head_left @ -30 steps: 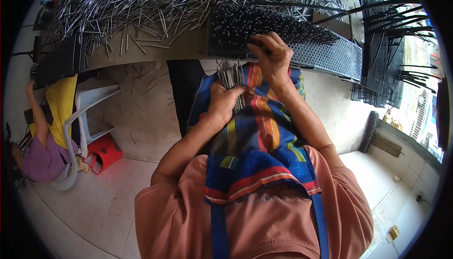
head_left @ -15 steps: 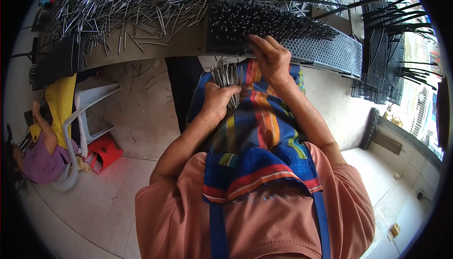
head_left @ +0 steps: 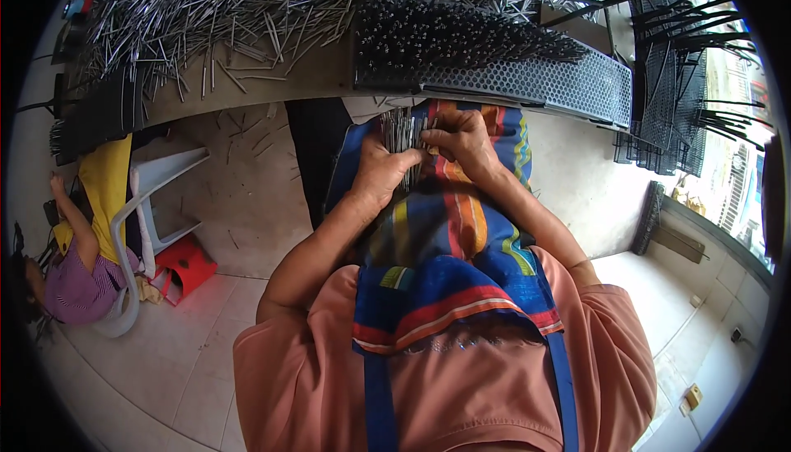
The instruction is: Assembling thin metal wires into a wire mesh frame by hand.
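Observation:
My left hand (head_left: 382, 170) is wrapped round an upright bundle of thin metal rods (head_left: 399, 129), its thumb pressed across the front. At the bundle's right side, my right hand (head_left: 466, 144) pinches with thumb and forefinger on what looks like one thin rod. Both hands are above my striped apron (head_left: 461, 196), just below the table's near edge. Beyond them lies a grey perforated block (head_left: 568, 88) with many round holes. Dark-tipped rods (head_left: 445, 36) stand upright close together in much of it.
A large heap of loose metal rods (head_left: 214, 7) covers the table (head_left: 313, 81). Black racks (head_left: 671, 81) with long prongs stand at the right. At the left, another person (head_left: 82, 279) sits on a pale plastic chair (head_left: 124, 279) near a red bag (head_left: 188, 269).
My right hand has come down from the perforated block to the right side of the bundle. My left hand keeps its hold and has barely moved.

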Demonstrator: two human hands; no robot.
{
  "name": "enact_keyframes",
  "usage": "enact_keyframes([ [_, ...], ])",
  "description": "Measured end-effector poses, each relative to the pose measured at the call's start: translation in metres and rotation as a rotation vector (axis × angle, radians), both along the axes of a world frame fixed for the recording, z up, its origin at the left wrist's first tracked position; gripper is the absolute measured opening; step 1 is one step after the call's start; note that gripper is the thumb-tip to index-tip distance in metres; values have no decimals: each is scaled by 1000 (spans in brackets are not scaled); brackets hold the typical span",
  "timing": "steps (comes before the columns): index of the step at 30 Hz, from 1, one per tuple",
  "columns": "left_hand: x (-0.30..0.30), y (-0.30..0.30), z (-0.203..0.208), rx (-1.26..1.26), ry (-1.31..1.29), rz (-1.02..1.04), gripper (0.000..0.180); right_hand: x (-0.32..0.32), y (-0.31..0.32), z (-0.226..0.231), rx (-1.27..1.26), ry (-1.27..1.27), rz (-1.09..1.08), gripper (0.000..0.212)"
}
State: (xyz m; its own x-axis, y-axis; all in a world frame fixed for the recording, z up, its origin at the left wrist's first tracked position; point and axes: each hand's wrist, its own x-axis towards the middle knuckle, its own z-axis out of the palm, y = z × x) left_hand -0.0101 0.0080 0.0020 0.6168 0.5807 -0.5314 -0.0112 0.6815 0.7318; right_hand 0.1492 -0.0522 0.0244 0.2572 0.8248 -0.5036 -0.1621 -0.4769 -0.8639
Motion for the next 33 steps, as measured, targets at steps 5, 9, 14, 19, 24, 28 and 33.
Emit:
enact_keyframes([
  [5,4,1,0,120,40,96,19,10,-2,-7,-25,86,-79,6],
  [9,-2,12,9,-281,27,327,13,15,0,16,299,-51,-429,6],
  [14,-8,-2,-6,-446,9,221,17,38,20,22,427,-503,-462,2],
  [19,0,-9,12,-248,28,88,27,37,35,17,602,-759,-292,7],
  [24,2,-6,16,-240,83,85,34,35,36,9,551,-826,-220,11],
  [28,6,-3,16,-202,43,76,28,28,45,22,423,-931,-196,13],
  [33,14,-1,13,-264,2,114,24,34,49,19,539,-1035,-130,9],
])
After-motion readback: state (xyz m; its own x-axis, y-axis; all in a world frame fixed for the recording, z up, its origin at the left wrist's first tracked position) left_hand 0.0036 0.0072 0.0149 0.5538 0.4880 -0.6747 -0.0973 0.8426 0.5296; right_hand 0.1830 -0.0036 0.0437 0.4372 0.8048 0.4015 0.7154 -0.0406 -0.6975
